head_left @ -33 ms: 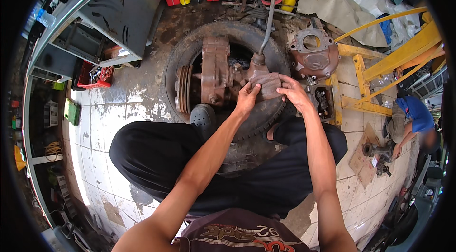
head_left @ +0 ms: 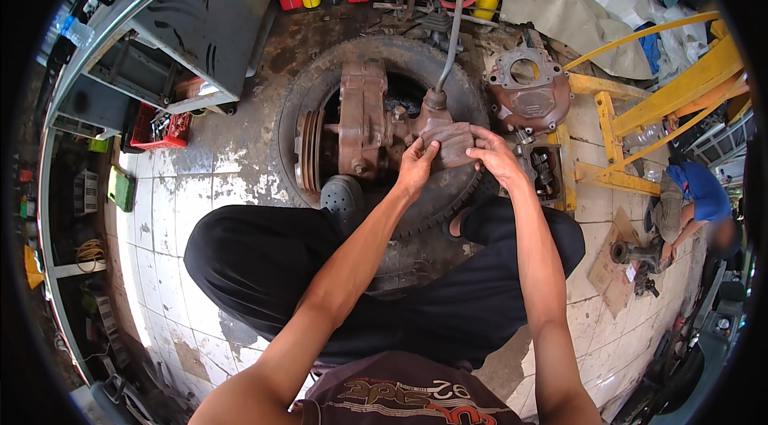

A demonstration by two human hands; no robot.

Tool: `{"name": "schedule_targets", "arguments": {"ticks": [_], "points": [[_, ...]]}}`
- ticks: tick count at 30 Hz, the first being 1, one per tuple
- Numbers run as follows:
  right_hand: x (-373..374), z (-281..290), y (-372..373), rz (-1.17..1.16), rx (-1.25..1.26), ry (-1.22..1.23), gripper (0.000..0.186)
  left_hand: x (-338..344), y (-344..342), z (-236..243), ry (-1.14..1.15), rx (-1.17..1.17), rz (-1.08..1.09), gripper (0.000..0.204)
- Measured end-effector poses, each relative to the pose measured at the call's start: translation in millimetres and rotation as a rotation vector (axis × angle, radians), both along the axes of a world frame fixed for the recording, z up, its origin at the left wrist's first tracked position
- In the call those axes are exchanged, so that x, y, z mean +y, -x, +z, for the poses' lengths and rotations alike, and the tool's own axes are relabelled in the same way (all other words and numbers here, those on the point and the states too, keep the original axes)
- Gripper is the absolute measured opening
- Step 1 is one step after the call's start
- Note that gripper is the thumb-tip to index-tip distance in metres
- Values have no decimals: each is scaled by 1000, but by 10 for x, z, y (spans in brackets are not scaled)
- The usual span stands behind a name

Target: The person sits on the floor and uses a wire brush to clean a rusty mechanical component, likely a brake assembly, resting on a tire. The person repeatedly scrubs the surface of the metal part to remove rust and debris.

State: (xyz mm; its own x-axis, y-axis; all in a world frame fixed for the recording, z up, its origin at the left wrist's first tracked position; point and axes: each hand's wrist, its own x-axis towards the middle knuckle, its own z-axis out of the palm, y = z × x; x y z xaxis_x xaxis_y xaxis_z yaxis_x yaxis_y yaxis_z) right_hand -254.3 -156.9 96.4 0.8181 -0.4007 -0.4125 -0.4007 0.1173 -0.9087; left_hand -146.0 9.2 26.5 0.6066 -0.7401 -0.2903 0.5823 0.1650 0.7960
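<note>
A brown metal gearbox (head_left: 364,121) lies across a large black tyre (head_left: 308,81), with a grooved pulley-like disc (head_left: 310,151) at its left end. From its right part rises a long bent gear lever (head_left: 454,41). My left hand (head_left: 416,166) grips the near left side of the brown, ridged end piece (head_left: 450,145), thumb on top. On that piece's right edge is my right hand (head_left: 494,154), thumb in front and fingers curled over the far corner. Whether this piece is separate from the gearbox, I cannot tell. The fingers' undersides are hidden.
A brown bell housing (head_left: 530,97) and an opened gear case (head_left: 544,173) stand at the right, beside a yellow metal frame (head_left: 616,133). Further right, a person in blue (head_left: 704,193) handles a metal part. A grey cabinet (head_left: 196,25) and red crate (head_left: 156,130) are left.
</note>
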Motion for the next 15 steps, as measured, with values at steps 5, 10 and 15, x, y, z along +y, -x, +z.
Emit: {"name": "schedule_targets", "arguments": {"ticks": [5, 10, 15], "points": [[-31, -71, 35, 18, -22, -17, 48, -35, 40, 49, 30, -36, 41, 30], [110, -1, -44, -24, 8, -66, 30, 30, -9, -63, 38, -71, -27, 30], [28, -297, 34, -61, 114, 24, 23, 20, 135, -89, -27, 47, -98, 33]]}}
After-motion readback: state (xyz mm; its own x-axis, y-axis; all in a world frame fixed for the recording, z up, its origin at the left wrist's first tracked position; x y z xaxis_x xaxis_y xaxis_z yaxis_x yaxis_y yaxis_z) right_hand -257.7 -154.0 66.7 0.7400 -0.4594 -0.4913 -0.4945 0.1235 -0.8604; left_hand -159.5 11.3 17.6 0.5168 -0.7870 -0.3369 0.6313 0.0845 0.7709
